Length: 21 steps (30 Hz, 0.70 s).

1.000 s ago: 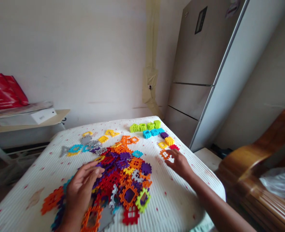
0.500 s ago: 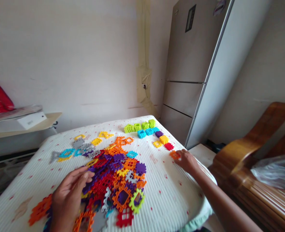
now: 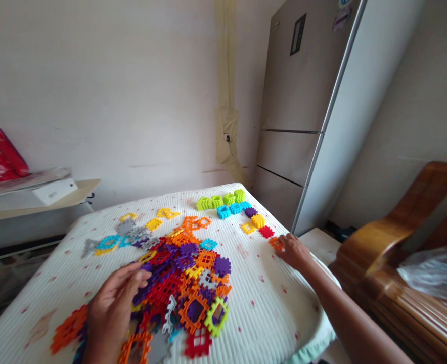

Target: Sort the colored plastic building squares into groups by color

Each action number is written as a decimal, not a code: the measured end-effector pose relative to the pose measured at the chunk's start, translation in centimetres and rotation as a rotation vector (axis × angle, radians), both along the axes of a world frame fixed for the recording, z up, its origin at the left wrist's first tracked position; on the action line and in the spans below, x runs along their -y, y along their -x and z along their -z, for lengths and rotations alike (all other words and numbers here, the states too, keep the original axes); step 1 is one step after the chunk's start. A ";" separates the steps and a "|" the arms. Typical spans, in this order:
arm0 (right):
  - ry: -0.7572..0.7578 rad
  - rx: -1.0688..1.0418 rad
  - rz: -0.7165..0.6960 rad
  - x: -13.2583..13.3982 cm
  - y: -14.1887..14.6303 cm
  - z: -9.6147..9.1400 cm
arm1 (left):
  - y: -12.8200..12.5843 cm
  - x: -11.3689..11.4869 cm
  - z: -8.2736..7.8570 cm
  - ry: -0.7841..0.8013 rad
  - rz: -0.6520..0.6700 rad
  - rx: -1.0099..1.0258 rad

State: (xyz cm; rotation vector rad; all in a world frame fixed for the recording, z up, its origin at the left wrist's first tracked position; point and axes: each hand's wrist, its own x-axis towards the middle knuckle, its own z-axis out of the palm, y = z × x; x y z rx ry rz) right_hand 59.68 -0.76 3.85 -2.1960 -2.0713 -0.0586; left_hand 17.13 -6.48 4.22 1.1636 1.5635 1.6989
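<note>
At the right side of the table, my right hand (image 3: 294,250) has its fingers closed on an orange plastic building tile (image 3: 276,243), which rests at the table surface. The fingers cover part of that tile. My left hand (image 3: 113,303) is over the left side of a mixed heap of interlocking tiles (image 3: 168,280), fingers stretched forward and thumb a little apart, with no piece visible in it. A yellow tile (image 3: 147,256) lies just beyond its fingertips. Beside my right hand are a red tile (image 3: 266,231) and a stack of yellow tiles (image 3: 259,220).
Lime green stacks (image 3: 216,200) and blue stacks (image 3: 224,212) line the far right of the table (image 3: 257,313). Loose grey tiles (image 3: 127,226) lie at the left. A refrigerator (image 3: 284,111) stands behind, a wooden chair (image 3: 383,237) to the right, a side shelf (image 3: 83,189) to the left.
The view has shifted slightly. My right hand stays on the orange tile, and my left hand stays over the heap with little visible movement.
</note>
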 end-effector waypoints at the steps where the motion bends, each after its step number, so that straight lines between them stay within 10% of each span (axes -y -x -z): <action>1: -0.006 -0.001 -0.014 0.1 0.0 -0.1 | 0.0 0.1 -0.1 -0.004 -0.001 -0.003; 21: -0.063 -0.029 -0.087 -2.3 1.8 -2.4 | 0.1 0.1 -0.2 -0.012 -0.005 -0.012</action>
